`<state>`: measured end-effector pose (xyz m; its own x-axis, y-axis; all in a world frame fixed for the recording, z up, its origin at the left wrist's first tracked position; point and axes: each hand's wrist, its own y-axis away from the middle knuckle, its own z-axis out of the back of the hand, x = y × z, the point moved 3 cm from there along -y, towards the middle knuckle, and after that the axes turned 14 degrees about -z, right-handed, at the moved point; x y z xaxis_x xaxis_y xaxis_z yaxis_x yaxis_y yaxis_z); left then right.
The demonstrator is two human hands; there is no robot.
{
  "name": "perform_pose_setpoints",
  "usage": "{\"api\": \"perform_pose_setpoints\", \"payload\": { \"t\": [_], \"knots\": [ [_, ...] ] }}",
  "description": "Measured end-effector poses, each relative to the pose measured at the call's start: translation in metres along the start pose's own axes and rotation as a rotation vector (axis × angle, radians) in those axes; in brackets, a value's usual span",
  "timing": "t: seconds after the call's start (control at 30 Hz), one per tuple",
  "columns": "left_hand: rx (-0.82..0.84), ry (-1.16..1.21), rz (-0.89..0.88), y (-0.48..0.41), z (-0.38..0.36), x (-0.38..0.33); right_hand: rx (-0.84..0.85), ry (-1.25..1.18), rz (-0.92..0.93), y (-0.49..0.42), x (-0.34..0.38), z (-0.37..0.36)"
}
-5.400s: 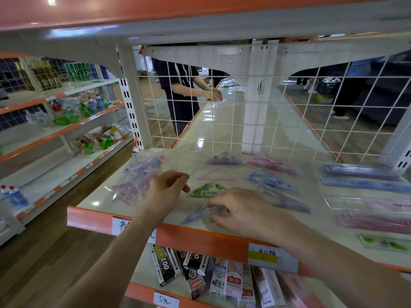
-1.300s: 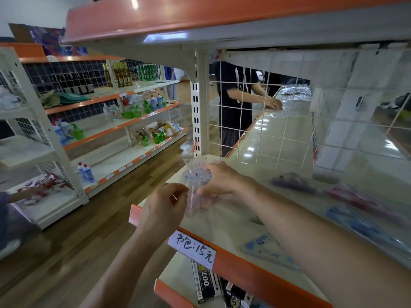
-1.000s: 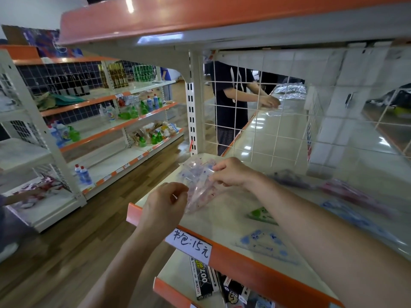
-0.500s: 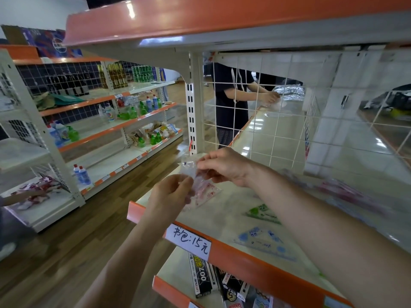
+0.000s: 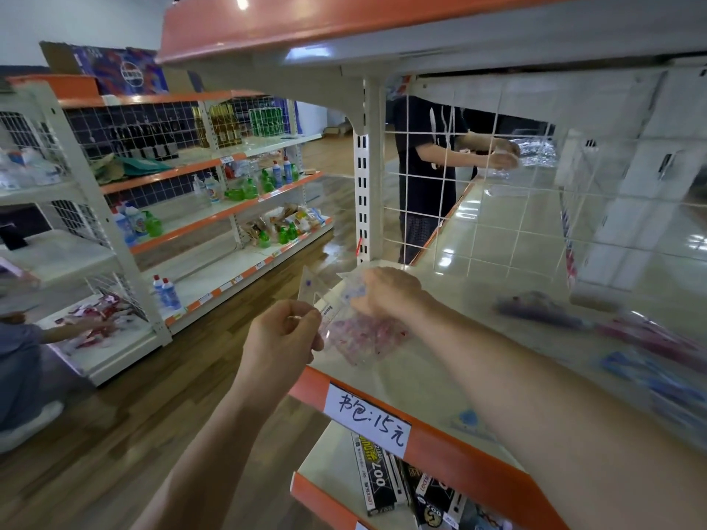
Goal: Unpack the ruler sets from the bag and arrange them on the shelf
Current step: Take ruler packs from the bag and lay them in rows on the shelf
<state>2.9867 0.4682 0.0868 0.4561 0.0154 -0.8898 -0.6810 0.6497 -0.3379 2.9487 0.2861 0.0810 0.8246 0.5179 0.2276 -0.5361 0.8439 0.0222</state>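
Hands meet over the front left corner of the shelf [image 5: 417, 380]: the left hand [image 5: 281, 336] is closed, pinching a clear plastic ruler set [image 5: 319, 300] whose triangle sticks up just above its fingers. Just right of it, the right hand [image 5: 386, 290] grips the top of a clear bag [image 5: 367, 332] holding pink-printed ruler pieces, its lower end resting on the shelf. Blurred blue and purple packets [image 5: 543, 307] lie farther right.
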Motion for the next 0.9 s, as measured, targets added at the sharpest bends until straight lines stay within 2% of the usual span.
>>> {"api": "perform_pose_setpoints", "payload": {
  "t": [0.1,0.6,0.9],
  "knots": [
    [0.005,-0.003,-0.001,0.000,0.007,0.003,-0.015,0.027,-0.046,-0.007,0.002,-0.004],
    [0.024,-0.003,0.006,-0.002,0.001,0.011,0.068,-0.236,-0.091,-0.016,-0.013,-0.007],
    [0.024,0.006,0.003,-0.004,-0.002,0.011,-0.073,-0.158,-0.064,-0.019,-0.010,-0.004]
  ]
}}
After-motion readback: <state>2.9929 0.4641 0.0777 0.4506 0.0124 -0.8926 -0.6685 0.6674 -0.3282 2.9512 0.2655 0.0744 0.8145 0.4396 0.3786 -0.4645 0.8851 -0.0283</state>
